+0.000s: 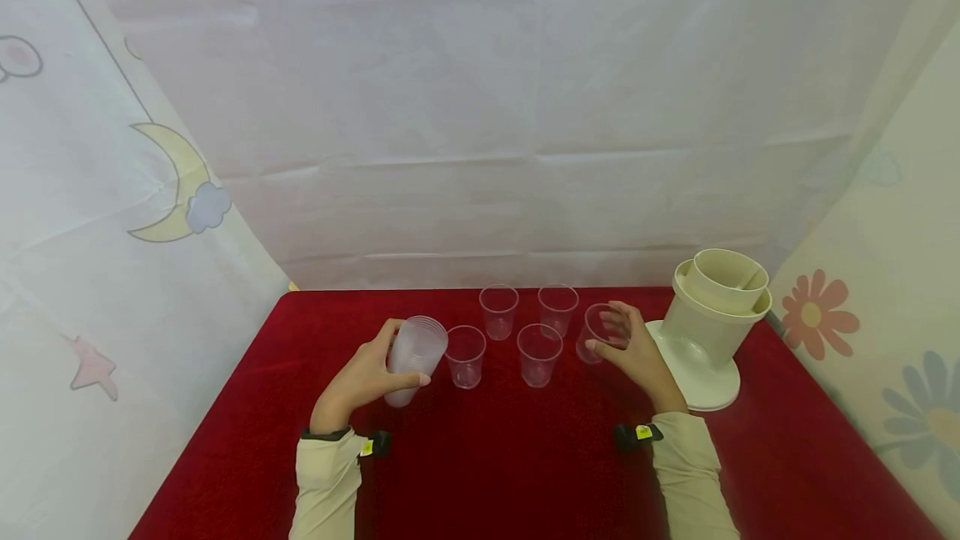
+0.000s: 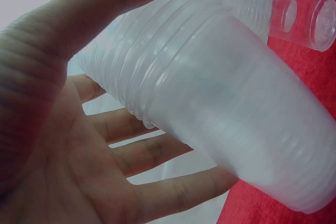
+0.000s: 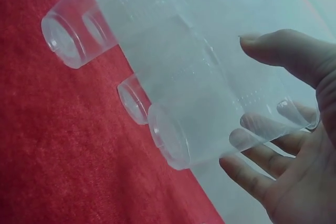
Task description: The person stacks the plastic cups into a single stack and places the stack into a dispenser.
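Note:
A stack of nested clear plastic cups [image 1: 415, 357] is held, tilted, in my left hand [image 1: 367, 373]. In the left wrist view the thumb lies over the stacked rims [image 2: 157, 72] and the fingers spread beneath. My right hand [image 1: 637, 357] holds a single clear plastic cup [image 1: 592, 340] at the right end of the cup group, thumb on the near side. Through its wall, in the right wrist view, the fingertips [image 3: 247, 129] show behind the cup [image 3: 184, 135]. Beside it stand two front cups [image 1: 537, 367] [image 1: 467, 367] and two back cups [image 1: 498, 319] [image 1: 557, 319], all upright.
A cream plastic stand with round, nested tubes [image 1: 712, 315] is right of my right hand. Red cloth [image 1: 510, 465] covers the table. Pale curtains [image 1: 450, 107] with a moon, a star and flowers hang behind and at both sides.

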{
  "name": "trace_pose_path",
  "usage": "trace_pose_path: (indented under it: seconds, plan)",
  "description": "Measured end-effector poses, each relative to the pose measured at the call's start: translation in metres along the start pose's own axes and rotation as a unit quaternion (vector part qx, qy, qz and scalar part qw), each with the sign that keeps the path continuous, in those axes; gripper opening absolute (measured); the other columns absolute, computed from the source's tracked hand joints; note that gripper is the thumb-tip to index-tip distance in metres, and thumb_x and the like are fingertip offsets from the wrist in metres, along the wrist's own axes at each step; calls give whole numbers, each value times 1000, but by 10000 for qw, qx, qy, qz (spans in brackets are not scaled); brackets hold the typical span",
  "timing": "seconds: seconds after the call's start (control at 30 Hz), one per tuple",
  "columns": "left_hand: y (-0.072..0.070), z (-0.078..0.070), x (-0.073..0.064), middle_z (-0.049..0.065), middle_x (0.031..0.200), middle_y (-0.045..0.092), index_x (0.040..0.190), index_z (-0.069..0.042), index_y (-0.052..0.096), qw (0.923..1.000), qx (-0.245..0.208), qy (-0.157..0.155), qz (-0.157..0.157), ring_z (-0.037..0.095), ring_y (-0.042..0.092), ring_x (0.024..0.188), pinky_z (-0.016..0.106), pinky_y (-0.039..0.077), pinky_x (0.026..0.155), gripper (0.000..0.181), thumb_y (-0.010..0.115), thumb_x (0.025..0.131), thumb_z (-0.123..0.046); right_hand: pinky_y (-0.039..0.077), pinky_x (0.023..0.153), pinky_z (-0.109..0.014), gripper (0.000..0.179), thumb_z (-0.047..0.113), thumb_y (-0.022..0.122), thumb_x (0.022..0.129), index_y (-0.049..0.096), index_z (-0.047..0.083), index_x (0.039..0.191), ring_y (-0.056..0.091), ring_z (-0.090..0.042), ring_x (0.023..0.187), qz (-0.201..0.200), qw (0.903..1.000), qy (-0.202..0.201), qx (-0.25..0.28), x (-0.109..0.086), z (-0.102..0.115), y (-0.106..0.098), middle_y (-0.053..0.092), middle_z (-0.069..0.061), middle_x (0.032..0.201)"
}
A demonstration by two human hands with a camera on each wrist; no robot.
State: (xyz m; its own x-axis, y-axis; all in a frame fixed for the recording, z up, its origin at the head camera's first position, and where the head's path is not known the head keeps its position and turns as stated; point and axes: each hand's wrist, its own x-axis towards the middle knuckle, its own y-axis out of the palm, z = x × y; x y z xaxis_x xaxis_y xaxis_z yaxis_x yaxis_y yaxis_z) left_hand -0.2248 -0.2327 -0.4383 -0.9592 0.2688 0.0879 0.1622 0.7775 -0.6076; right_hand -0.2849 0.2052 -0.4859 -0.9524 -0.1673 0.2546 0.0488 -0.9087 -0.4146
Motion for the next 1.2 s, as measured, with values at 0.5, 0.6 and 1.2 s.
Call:
trace_pose_path:
  seconds: [0.5,0.6,1.2]
  plan:
    - [0,-1,0,8,119,60,139,-16,40,10000,11,-20,-5,24,60,98,41,56,79,80,85,76,-33,46,95,-19,82,15,76,90,23,3,151,50,-45,127,-252,9988,-415,-5,1,7,-1,49,-26,142]
    - [0,-1,0,8,119,60,139,-16,40,10000,3,-40,-3,24,60,98,42,56,79,80,85,76,-34,44,93,-14,82,12,76,89,23,2,151,50,-43,128,-311,9981,-533,61,1,9,-1,49,-26,141]
    - [0,-1,0,8,118,61,138,-18,40,10000,-13,-56,-7,24,61,97,41,57,77,78,85,76,-34,45,92,-12,83,8,76,88,23,7,152,54,-31,124,-601,9950,-754,255,-4,37,-2,51,-22,142]
